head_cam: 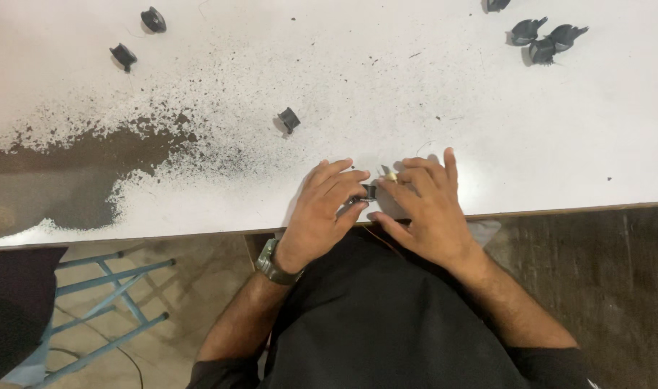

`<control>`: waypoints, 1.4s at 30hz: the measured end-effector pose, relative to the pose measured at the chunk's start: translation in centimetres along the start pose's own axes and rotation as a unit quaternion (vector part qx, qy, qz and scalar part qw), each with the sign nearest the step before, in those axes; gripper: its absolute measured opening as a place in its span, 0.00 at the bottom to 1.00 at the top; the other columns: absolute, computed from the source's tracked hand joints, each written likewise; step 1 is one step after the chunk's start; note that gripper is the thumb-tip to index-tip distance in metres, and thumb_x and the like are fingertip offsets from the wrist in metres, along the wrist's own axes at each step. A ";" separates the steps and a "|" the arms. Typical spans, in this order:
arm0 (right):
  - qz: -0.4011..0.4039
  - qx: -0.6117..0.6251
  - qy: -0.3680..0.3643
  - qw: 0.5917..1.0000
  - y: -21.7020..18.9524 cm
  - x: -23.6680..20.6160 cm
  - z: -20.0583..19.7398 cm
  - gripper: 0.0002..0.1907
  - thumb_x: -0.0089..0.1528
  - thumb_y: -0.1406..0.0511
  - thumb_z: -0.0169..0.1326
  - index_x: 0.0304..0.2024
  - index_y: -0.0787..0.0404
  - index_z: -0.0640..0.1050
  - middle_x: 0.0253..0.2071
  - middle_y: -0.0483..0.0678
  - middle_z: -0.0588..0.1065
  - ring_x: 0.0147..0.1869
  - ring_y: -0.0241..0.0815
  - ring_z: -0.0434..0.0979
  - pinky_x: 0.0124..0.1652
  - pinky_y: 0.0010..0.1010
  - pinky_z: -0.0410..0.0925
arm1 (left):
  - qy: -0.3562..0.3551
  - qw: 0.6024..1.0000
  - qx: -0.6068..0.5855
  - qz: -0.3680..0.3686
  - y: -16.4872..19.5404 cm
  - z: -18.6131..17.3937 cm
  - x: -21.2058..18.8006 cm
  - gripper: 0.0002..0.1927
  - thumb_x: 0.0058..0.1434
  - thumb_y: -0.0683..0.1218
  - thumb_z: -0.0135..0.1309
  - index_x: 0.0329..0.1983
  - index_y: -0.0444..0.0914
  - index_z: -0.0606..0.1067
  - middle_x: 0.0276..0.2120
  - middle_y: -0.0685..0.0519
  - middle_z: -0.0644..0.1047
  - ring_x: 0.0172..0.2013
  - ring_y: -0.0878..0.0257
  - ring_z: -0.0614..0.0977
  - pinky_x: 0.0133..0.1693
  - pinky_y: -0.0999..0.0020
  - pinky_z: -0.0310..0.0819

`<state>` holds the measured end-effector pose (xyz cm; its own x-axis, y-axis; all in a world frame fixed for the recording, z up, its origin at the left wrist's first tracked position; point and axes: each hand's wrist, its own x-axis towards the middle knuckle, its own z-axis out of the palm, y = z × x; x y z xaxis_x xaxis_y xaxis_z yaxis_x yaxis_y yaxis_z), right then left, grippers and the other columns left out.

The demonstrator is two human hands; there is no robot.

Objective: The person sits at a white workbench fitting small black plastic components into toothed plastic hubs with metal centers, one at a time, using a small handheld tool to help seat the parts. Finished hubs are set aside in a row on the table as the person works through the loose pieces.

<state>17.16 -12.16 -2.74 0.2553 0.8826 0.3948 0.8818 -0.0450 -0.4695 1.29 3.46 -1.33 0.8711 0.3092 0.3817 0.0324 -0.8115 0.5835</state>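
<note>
My left hand [323,212] and my right hand [424,205] meet at the near edge of a white table [487,137]. Both pinch a small dark part [368,193] between thumb and fingers. A thin metal blade [386,171] pokes up beside my right index finger, which has a pale tip covering. A metal watch [273,264] sits on my left wrist. Most of the small part is hidden by my fingers.
Another small black part [289,119] lies just beyond my hands. Two more black parts [138,36] lie at the far left, several black clips [545,39] at the far right. A worn dark patch [70,173] spreads over the table's left. A blue stool frame [113,302] stands below.
</note>
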 end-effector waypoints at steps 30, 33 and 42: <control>-0.039 0.058 0.102 0.992 -0.5 -2.0 3.3 0.18 0.56 0.76 0.64 0.45 0.59 0.74 0.42 0.48 0.75 0.57 0.49 0.77 0.74 0.64 0.51 | 0.113 0.982 0.141 0.055 0.1 2.5 -2.9 0.07 0.61 0.41 0.64 0.41 0.42 0.79 0.60 0.50 0.74 0.64 0.53 0.72 0.67 0.48 0.63; -0.037 0.070 0.097 0.992 -0.6 -1.9 3.3 0.18 0.55 0.75 0.64 0.44 0.59 0.75 0.40 0.48 0.75 0.56 0.49 0.77 0.74 0.63 0.51 | 0.112 0.981 0.140 0.069 0.3 2.3 -2.9 0.07 0.62 0.43 0.64 0.42 0.42 0.79 0.60 0.50 0.74 0.64 0.53 0.72 0.66 0.47 0.62; -0.042 0.073 0.102 0.991 -0.5 -2.1 3.4 0.16 0.56 0.75 0.63 0.44 0.60 0.74 0.40 0.47 0.75 0.56 0.49 0.78 0.74 0.63 0.51 | 0.128 0.984 0.125 0.003 0.8 2.3 -2.3 0.06 0.63 0.43 0.63 0.42 0.41 0.79 0.58 0.51 0.75 0.61 0.54 0.73 0.65 0.48 0.63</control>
<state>14.85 -12.37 -5.99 0.2722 0.7664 0.5818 0.8399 0.1058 -0.5323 0.47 0.99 -3.40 0.7199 0.3936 0.5716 0.1761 -0.9002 0.3982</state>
